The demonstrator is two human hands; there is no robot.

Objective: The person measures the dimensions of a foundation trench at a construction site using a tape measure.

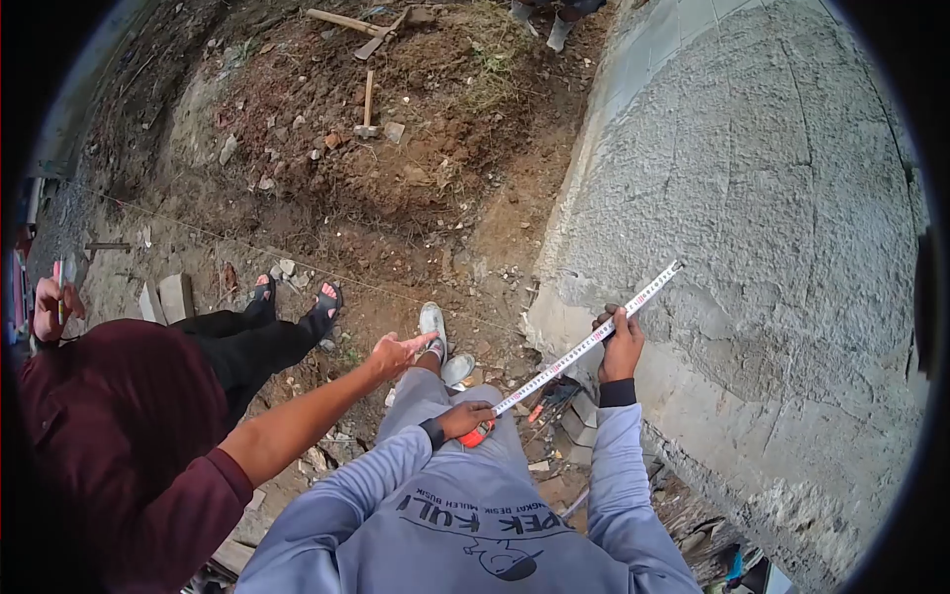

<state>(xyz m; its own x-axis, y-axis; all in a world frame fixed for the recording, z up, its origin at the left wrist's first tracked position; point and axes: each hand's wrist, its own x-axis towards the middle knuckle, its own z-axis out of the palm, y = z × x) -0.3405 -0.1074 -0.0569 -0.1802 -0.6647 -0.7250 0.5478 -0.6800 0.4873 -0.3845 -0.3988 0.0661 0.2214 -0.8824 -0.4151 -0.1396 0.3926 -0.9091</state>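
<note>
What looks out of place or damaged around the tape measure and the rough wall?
The wall is broken at its lower corner near the tape measure. A hammer and pickaxe lie loose on the dirt.

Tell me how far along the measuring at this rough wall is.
Done: the tape measure is already pulled out and its free end lies on the plastered wall. In hand: the left hand grips the orange case, the right hand pins the blade, and a co-worker's hand points at the ground. Left: no mark shows on the wall yet.
</note>
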